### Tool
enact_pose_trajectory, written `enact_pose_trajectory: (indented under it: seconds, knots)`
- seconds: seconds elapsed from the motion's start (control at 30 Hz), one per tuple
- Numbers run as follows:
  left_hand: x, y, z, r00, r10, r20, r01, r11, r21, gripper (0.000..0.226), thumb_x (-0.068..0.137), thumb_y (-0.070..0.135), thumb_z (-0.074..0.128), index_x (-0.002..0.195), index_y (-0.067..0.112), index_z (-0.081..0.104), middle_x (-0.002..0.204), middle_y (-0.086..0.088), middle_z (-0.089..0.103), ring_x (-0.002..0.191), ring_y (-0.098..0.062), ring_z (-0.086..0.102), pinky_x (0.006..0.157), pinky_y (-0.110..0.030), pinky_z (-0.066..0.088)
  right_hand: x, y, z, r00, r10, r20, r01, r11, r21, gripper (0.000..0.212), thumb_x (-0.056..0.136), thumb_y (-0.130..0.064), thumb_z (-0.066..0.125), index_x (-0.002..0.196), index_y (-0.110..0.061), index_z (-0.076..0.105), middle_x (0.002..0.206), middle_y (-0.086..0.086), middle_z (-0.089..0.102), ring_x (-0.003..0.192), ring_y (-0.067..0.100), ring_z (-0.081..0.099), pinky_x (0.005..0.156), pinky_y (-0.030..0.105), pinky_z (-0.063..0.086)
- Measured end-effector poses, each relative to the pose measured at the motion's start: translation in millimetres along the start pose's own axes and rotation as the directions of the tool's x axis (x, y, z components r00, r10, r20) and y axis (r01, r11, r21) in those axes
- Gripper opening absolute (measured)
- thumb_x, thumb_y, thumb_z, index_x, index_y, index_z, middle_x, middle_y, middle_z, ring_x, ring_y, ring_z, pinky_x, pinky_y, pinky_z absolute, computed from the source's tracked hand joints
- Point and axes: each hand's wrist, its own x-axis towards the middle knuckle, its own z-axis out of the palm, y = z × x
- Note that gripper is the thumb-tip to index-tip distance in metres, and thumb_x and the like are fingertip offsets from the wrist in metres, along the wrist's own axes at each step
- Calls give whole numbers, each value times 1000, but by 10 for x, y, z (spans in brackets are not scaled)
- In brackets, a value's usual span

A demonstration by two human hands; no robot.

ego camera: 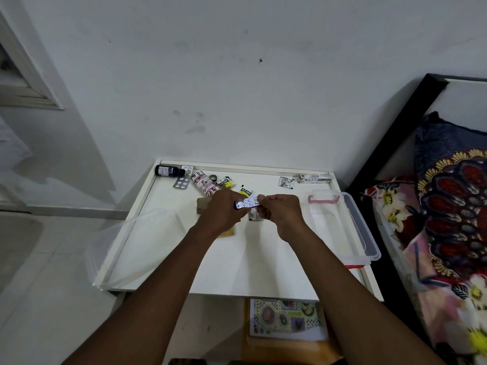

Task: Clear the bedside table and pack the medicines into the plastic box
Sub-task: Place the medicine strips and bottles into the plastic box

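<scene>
Both hands meet over the middle of the white bedside table [253, 264]. My left hand [224, 210] and my right hand [282, 212] each grip one end of a silver blister strip of tablets [249, 202], held just above the tabletop. A clear plastic box [369, 243] with a pink handle sits on the table's right edge. Its clear lid [137, 243] lies on the left edge. Along the back lie a dark bottle [168, 171], another blister strip [181, 183], a patterned tube [205, 186], yellow-green sachets [227, 182] and a green-white carton [315, 178].
A wall stands right behind the table. A bed with a patterned cover [448, 219] flanks the right side. A brown packet [203, 205] and a small sachet [255, 216] lie partly under my hands. A colourful board [287, 320] rests below the table's front edge.
</scene>
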Motion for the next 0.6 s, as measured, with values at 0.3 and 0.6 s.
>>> enact_pose_trajectory:
  seconds: [0.3,0.6]
  knots:
    - [91,584,343,1000,13,8,-12,984,-179,19,82,18,79,100,14,77,81,-3,76,60,-13,69,63,-37,59,-61,-381,-634,962,-191,-197,138,958,-253,27,92,-10,69,65,-6,70,54,7,62,49,19,54,58,36,48]
    - [51,1145,944,968,-203,146,236,936,-261,22,94,28,69,86,8,65,73,-3,67,70,-27,75,46,-9,41,174,-257,-1600,828,-195,-526,-109,864,-492,19,89,-10,68,99,7,67,99,27,72,81,39,74,70,49,64]
